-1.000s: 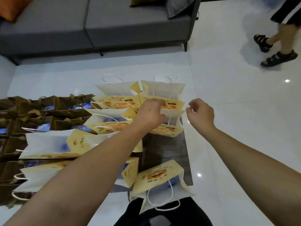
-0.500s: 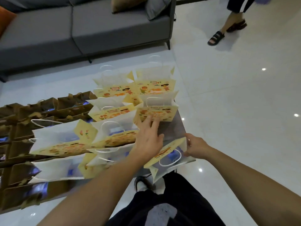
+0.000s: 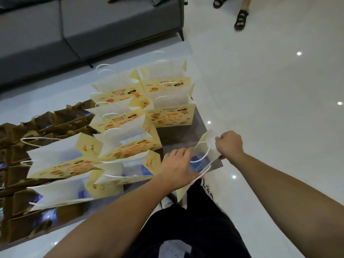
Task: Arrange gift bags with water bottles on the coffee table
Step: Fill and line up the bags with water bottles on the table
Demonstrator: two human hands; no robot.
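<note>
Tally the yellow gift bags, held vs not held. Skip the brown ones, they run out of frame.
Held yellow bag: 1
Unheld yellow bags: 8
Total: 9

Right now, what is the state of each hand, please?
Left hand: open, fingers resting flat on the near side of the yellow gift bag.
Right hand: closed, gripping the same bag's far edge.

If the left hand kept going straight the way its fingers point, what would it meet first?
The left hand already touches the nearest gift bag; further along, probably the bare coffee table, though depth is unclear.
</note>
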